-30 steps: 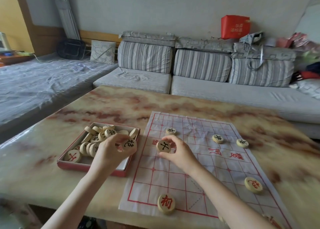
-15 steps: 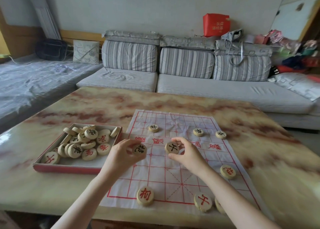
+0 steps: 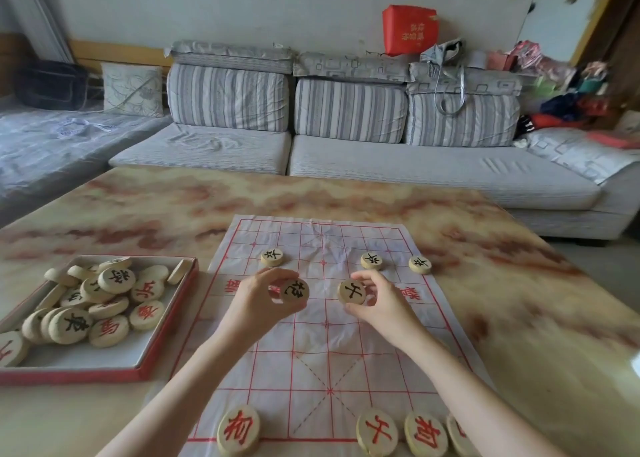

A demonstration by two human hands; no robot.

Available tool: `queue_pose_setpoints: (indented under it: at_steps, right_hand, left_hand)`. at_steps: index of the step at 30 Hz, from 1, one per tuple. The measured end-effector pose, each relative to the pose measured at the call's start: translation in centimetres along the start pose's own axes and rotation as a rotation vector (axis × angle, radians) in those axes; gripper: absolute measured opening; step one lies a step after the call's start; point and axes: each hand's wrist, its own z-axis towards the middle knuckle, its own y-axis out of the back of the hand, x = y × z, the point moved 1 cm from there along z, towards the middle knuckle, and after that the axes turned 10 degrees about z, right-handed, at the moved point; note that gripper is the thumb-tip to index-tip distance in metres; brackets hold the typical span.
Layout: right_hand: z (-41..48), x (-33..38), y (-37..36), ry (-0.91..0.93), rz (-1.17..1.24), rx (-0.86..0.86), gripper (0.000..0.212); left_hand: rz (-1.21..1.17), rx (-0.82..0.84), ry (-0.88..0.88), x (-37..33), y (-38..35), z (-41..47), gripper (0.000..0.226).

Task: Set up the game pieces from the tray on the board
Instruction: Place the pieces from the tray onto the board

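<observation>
The head camera looks down at a paper board that lies flat on the marbled surface. The red tray sits just beside the board at 9 o'clock. It has a heap of round pieces inside.

Both hands are over the middle of the board. The left hand pinches a black-marked piece between its thumb and fingers, with the mark facing the camera. The right hand is at 3 o'clock from the left one. It pinches a second black-marked piece the same way. I cannot tell if either piece touches the board.

At 12 o'clock from the hands, three black pieces lie in a row on the far side of the board. At 6 o'clock, red-marked pieces lie along the near edge. A striped sofa stands behind the surface.
</observation>
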Motion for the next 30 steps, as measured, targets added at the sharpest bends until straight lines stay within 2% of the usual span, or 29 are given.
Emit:
queue_pose_setpoints:
  at_steps: [8, 17, 25, 30]
  right_hand:
    - [5.2, -2.2, 2.3, -0.009, 0.001, -0.054, 0.045]
    - [16.6, -2.8, 1.9, -0.004, -0.098, -0.071, 0.052]
    - [25.2, -5.8, 0.7, -0.089, -0.245, -0.102, 0.059]
    - [27.0, -6.0, 0.3, -0.047, -0.251, -0.1, 0.058]
  left_hand:
    - [0.03, 0.034, -0.004, -0.4, -3.0, 5.6, 0.045]
    - [0.017, 0.005, 0.053, -0.3, -4.4, 11.3, 0.044]
    - [0.007, 0.008, 0.055, 1.6, -5.4, 13.1, 0.045]
    - [0.011, 0.011, 0.058, 2.7, -5.3, 13.4, 0.047]
